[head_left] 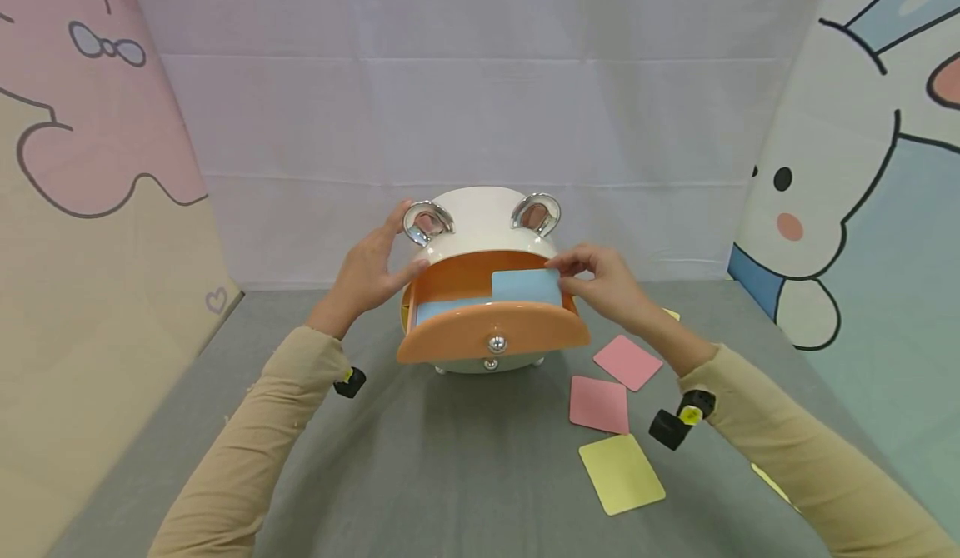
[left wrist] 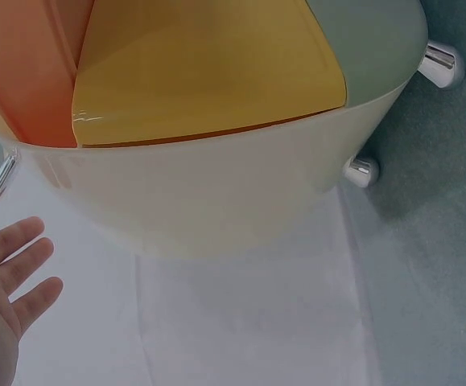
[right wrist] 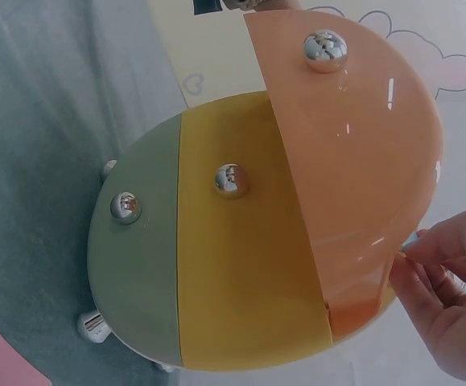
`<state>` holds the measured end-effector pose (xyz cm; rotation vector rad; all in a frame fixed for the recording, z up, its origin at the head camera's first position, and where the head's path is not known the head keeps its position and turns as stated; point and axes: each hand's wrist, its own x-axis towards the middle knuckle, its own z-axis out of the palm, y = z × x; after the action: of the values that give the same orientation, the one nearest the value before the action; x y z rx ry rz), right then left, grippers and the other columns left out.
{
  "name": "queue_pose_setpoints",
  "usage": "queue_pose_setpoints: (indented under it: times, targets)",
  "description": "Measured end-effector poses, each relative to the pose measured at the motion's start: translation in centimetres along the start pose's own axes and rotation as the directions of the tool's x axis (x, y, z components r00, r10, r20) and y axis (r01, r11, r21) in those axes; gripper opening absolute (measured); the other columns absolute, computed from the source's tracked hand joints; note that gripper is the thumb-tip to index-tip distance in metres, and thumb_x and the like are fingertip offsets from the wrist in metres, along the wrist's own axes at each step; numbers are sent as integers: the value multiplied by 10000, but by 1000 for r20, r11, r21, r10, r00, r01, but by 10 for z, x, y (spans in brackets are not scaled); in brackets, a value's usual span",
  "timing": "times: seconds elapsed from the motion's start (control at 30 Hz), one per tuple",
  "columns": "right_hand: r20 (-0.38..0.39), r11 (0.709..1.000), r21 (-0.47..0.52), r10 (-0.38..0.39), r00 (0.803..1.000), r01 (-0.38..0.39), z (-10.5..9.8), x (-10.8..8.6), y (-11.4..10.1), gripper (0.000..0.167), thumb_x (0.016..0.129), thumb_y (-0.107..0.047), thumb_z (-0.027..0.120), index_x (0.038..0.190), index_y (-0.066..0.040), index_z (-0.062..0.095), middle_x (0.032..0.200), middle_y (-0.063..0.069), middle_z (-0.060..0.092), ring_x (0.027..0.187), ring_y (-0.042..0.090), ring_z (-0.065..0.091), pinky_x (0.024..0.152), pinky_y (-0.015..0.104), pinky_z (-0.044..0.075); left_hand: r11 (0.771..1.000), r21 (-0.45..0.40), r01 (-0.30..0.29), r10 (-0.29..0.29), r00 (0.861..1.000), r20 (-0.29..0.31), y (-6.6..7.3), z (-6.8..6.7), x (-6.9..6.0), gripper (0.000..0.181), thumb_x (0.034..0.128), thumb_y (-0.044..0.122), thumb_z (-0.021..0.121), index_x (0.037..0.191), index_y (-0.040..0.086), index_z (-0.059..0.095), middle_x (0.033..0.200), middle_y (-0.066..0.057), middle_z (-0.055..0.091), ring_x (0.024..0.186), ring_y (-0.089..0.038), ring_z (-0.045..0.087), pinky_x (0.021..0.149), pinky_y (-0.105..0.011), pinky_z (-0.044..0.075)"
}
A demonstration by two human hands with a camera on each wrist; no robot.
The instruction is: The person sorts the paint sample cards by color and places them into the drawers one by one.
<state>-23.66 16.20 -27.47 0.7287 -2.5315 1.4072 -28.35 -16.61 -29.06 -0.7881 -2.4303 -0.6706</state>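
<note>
A white rounded box with silver ears (head_left: 483,216) stands on the grey table, its top orange drawer (head_left: 465,335) pulled out. In the drawer lies a blue card (head_left: 450,308); a second blue card (head_left: 525,286) rises above the drawer front at the right. My right hand (head_left: 607,285) pinches that card's edge; in the right wrist view the right hand (right wrist: 450,281) mostly hides it at the orange drawer's (right wrist: 361,153) side. My left hand (head_left: 367,271) rests at the box's left side by the ear, fingers spread; the left wrist view shows the left hand (left wrist: 7,297) beside the white shell (left wrist: 208,201).
Right of the box lie two pink cards (head_left: 628,363) (head_left: 598,405) and a yellow card (head_left: 622,475). Another yellow card (head_left: 672,314) peeks out behind my right forearm, and a yellow edge (head_left: 776,486) shows beside my right sleeve. Yellow (right wrist: 237,257) and green (right wrist: 140,265) drawers sit closed below.
</note>
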Motion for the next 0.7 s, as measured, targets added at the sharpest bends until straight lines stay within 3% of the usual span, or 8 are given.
queue_pose_setpoints:
  times: [0.23,0.7]
  targets:
    - [1,1000,15,14,1000,-14,-3,0,3,232,815,57,563,1035,54,635,991,172,596,879,243,555,690,195,467,1000,-1,-11,11,1000,-8,0,0,0,784,842,413,578,1465,200,153,1300,-170,491,1170,-327,466,919,-527,369]
    - [-14,997,52,53,999,-52,-25,-5,3,246,863,17,554,1104,63,575,1031,176,572,813,109,563,685,218,520,1000,-1,-2,2,1000,-5,1,1,1,789,838,401,586,1466,205,151,1294,-172,497,1165,-334,467,918,-526,369]
